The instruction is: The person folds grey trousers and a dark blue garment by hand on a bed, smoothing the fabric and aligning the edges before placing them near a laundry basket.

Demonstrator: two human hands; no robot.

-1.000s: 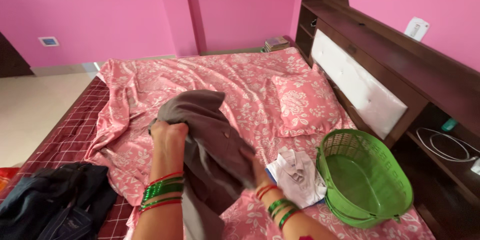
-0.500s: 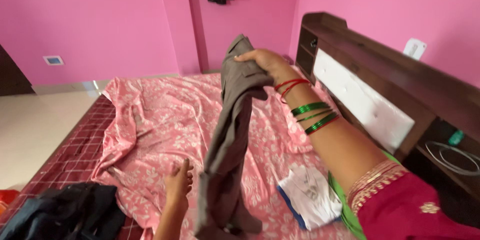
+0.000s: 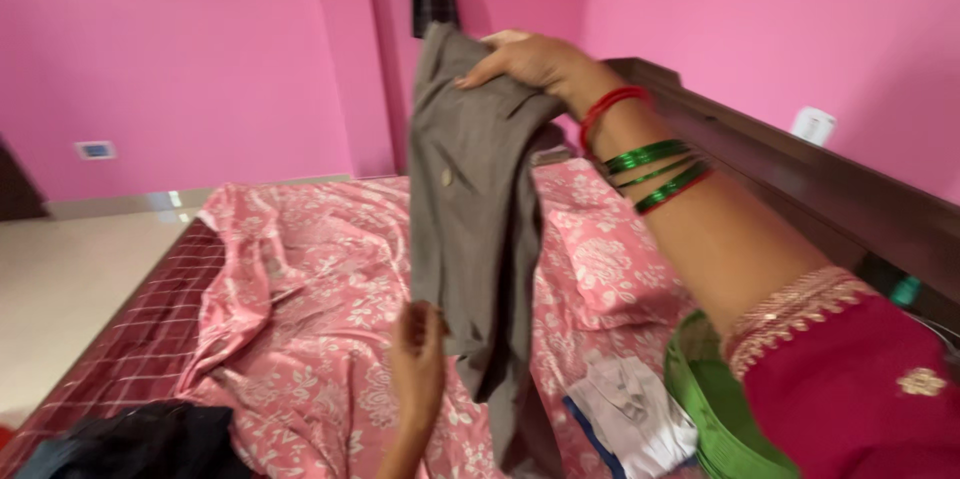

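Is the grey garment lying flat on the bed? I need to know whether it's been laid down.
No, the right hand holds the garment up above the bed.

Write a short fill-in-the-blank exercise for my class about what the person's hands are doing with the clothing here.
1. The right hand holds up a ____ garment.
2. The left hand touches the garment's lower ____ edge.
3. A ____ basket sits on the bed.
4. The bedsheet is pink with a ____ pattern.

Missing words: grey; left; green; floral
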